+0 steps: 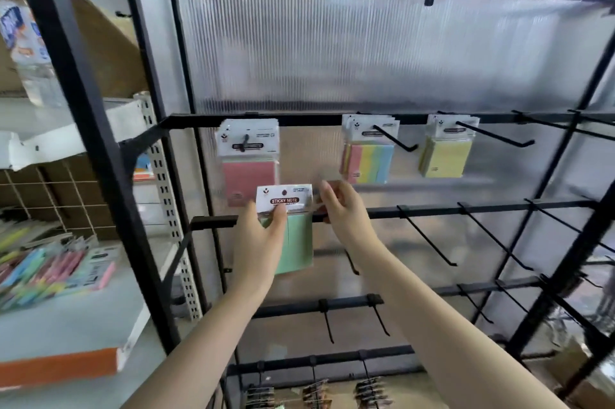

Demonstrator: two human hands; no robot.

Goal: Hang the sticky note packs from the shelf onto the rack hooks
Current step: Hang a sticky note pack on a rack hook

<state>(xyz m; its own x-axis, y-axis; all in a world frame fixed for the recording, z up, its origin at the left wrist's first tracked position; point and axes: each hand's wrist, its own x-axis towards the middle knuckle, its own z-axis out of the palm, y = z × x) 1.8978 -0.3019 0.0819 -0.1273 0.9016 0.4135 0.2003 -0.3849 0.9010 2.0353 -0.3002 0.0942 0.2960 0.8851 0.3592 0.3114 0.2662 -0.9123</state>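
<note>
Behind the black metal rack (332, 118), ribbed translucent plastic sheeting (332, 42) backed the hooks. The green sticky note pack with a white header card (289, 229) hung at centre, pinched by left hand (258, 242) fingers, while right hand (342, 209) fingers pinched its clear sleeve's 3 o'clock edge. Its small hang hole could miss the hook, and the slick sleeve could slip free.

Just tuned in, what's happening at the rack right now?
A person is stocking a black hook rack. The left hand holds a green sticky note pack by its header card, in front of the second rail; the right hand pinches the pack's right edge. It is not on a hook yet. Pink, multicolour and yellow packs already hang on the top rail. More packs lie piled on the shelf at left.
</note>
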